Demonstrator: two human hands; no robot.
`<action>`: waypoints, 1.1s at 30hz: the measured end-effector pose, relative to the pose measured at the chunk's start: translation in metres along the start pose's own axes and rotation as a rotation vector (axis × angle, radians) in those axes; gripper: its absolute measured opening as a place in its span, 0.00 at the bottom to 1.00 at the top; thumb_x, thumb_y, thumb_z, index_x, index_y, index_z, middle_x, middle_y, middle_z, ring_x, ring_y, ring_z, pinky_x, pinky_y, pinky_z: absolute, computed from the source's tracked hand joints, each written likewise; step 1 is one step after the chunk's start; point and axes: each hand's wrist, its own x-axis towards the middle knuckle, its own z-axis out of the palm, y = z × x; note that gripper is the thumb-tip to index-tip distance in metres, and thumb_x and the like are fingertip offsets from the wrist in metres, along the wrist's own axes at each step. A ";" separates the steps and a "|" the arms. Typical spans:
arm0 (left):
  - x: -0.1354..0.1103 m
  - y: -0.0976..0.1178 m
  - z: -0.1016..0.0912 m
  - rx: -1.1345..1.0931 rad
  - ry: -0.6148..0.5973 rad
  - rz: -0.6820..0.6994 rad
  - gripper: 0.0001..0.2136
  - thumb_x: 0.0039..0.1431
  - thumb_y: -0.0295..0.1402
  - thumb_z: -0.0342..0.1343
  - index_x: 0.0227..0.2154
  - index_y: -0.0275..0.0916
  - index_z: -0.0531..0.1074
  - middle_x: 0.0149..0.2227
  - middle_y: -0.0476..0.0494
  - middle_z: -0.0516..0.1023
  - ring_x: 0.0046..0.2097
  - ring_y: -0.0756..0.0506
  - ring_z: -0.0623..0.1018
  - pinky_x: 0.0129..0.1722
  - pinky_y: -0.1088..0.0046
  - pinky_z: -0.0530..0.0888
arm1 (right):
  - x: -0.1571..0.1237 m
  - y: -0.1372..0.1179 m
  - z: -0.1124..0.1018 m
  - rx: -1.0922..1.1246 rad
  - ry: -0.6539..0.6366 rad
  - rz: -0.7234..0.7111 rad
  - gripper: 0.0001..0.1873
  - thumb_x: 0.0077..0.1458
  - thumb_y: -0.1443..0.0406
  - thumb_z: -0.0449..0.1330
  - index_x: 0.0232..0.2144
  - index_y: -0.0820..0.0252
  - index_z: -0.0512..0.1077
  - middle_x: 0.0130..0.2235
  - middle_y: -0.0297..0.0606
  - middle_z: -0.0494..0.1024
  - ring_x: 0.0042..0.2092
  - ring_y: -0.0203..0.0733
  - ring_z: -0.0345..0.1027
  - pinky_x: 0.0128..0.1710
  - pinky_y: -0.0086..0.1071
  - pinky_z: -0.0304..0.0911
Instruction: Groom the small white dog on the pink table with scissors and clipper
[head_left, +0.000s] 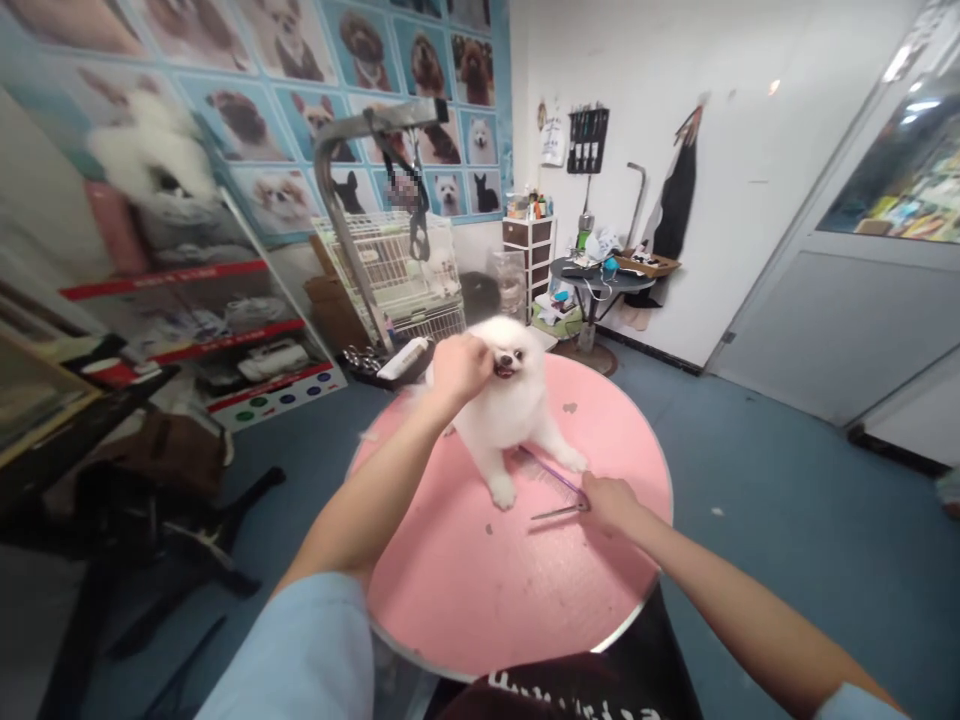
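A fluffy white dog sits upright on a round pink grooming table, facing me with its front legs spread. My left hand is closed against the side of its head, beside the eye and muzzle. The fingertips are partly hidden in the fur. Low by one front paw, my right hand is closed around a pair of scissors whose blade points left over the tabletop. A purple-backed comb with fine teeth extends from the same hand toward the dog's chest.
A metal grooming arm with a hanging black strap rises behind the table. Beside it are a tray with a white bottle and a wire cage. Shelves stand left. A dark side table holds supplies at the back.
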 end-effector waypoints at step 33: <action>0.032 0.008 -0.011 0.224 -0.073 0.037 0.12 0.59 0.32 0.47 0.31 0.35 0.75 0.38 0.33 0.79 0.43 0.37 0.76 0.40 0.62 0.65 | 0.061 -0.172 0.052 2.178 0.136 -0.243 0.16 0.44 0.56 0.69 0.26 0.58 0.67 0.24 0.34 0.78 0.19 0.31 0.62 0.17 0.25 0.51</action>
